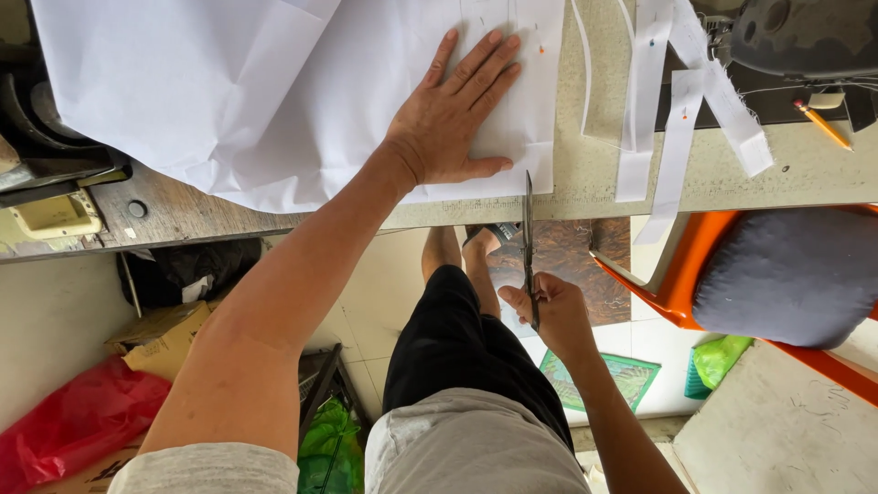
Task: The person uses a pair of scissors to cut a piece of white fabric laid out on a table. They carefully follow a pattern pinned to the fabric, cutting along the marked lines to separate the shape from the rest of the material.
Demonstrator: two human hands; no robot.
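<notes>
We look down on a pale, speckled table [805, 169] whose near edge runs across the view, with a tiled floor [366, 320] below it and our own legs in black shorts [457, 348] standing at the edge. A large white sheet of paper [229, 91] lies spread over the table's left and middle part, its lower right corner reaching just to the table edge. Our left hand [453, 119] lies flat on that corner, fingers spread and palm pressed down, gripping nothing. Our right hand [553, 311] is below the table edge, its grip closed around the handles of a pair of scissors [529, 242]. The blades point up and away from us, seen nearly edge-on, so we cannot tell how far they are apart; their tip sits at the paper's lower right corner, just beside the left thumb.

To the right, several long white paper strips [677, 119] hang over the table edge. A pencil [823, 123] lies near the far right, beside a dark machine [805, 37]. An orange chair with a grey cushion [786, 274] stands right of us. On the floor at the left lie a red plastic bag [73, 421] and a cardboard box [165, 338].
</notes>
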